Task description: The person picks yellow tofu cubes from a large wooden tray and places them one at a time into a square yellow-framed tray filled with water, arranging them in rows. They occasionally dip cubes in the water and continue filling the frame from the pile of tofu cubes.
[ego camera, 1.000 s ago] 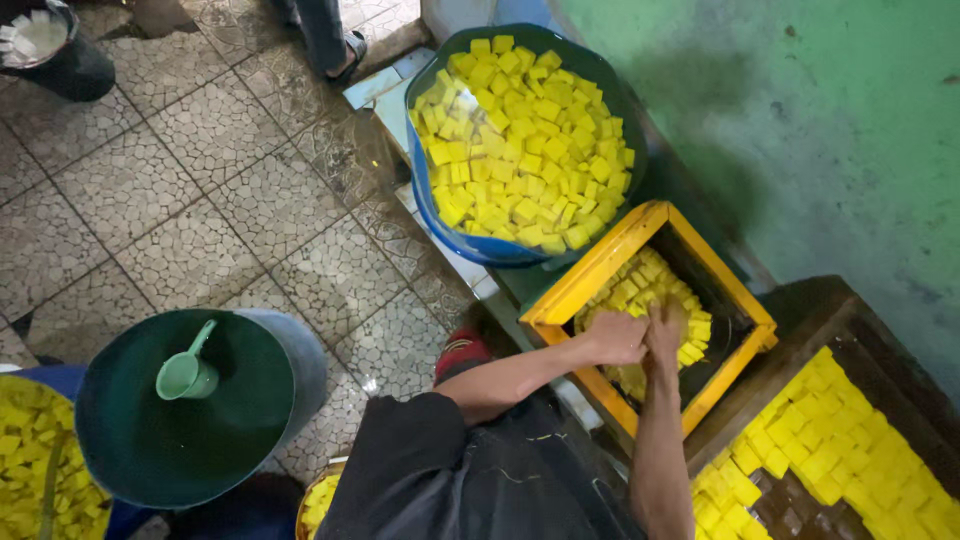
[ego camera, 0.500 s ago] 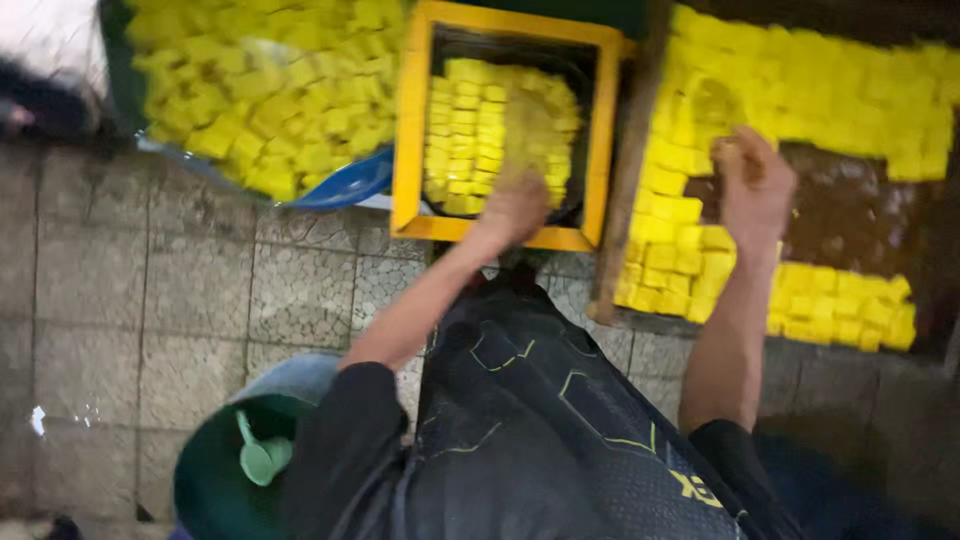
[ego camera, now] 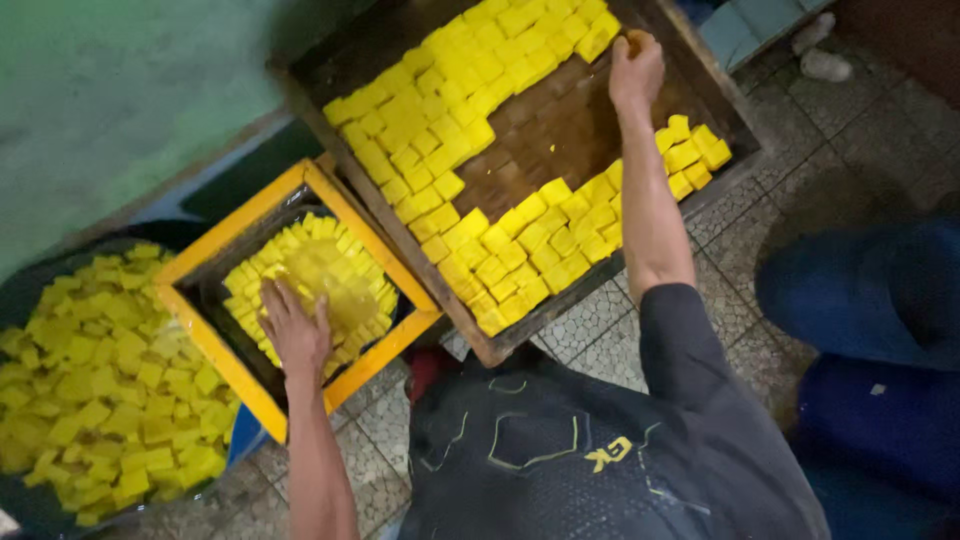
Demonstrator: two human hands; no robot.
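Right hand (ego camera: 636, 68) reaches to the far side of the dark wooden tray (ego camera: 545, 120), fingers curled around one yellow cube (ego camera: 634, 42), likely to lift it clear of its row. Left hand (ego camera: 296, 335) lies flat and open on cubes in the yellow-framed box (ego camera: 230, 370), left of the tray, seemingly steadying them. Cubes look bright, smooth, blocky.

Both arms reach forward, well apart. The left hand (ego camera: 295, 335) lies palm down with fingers spread flat. The right hand (ego camera: 634, 70), arm fully stretched, is curled with fingers bent.
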